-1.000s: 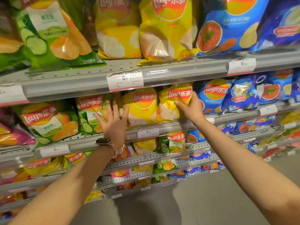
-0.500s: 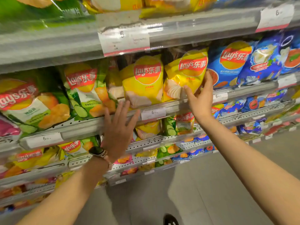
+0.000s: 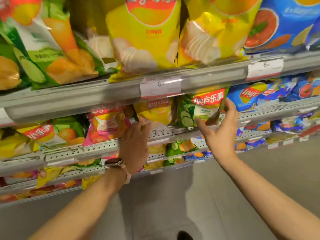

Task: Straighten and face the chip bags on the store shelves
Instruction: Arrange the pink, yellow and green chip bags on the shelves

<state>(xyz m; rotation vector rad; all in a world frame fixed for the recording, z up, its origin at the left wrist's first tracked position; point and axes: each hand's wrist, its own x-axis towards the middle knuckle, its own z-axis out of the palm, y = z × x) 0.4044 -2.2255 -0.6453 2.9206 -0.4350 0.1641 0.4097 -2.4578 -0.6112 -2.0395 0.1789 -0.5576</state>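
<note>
Presently the right grip [image 3: 220, 129] grasps the green chip bag [image 3: 207, 105] at 1 o'clock, logo fwd for facing, w/ the left grip [image 3: 136, 144], released, steadying the yellow bag [image 3: 155, 111] on the shelf [image 3: 103, 148].

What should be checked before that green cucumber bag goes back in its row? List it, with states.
1. Right hand grip on green cucumber bag: ok, pinched at both sides.
2. Its logo faces out: ok.
3. Bag level: not ok, tilted.
4. Left hand contact with yellow bag: cannot tell, blurred.
5. Pink bag upright: not ok, leaning.
</note>
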